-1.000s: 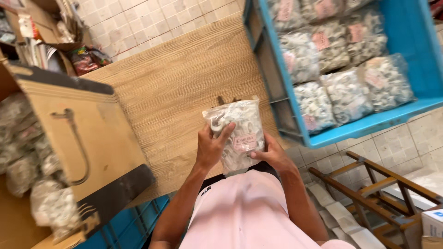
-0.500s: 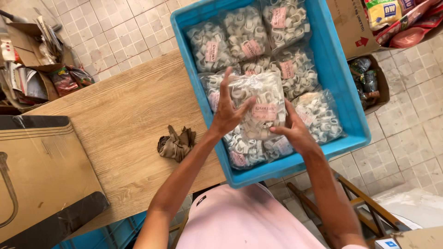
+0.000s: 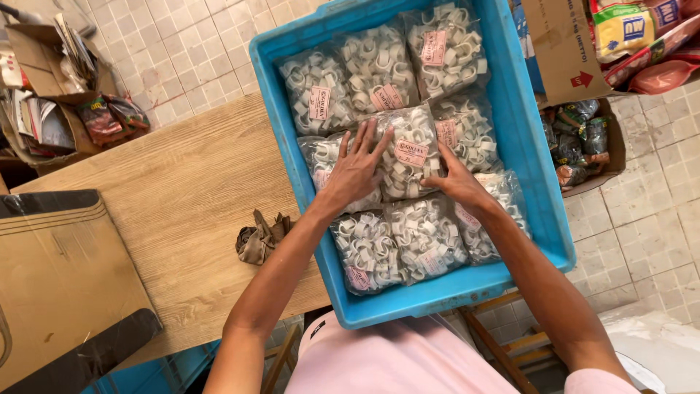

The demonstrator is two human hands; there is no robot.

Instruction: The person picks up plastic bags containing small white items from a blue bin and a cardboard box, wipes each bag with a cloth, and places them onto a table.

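Note:
A blue plastic crate (image 3: 529,146) holds several clear bags of small white clips, each with a pink label. One clear bag (image 3: 408,149) lies in the middle of the crate on top of the others. My left hand (image 3: 355,171) presses flat on its left side with fingers spread. My right hand (image 3: 459,181) holds its right edge. Other bags lie all around, such as one (image 3: 321,91) at the far left and one (image 3: 426,241) near me.
The crate rests partly on a wooden table (image 3: 182,211). A crumpled brown rag (image 3: 259,237) lies on the table left of the crate. A cardboard box (image 3: 58,277) stands at the left. Boxes with packets (image 3: 583,138) stand on the tiled floor at the right.
The bag went from in front of my chest over the table into the crate. It now lies on the other bags with both hands pressing it down.

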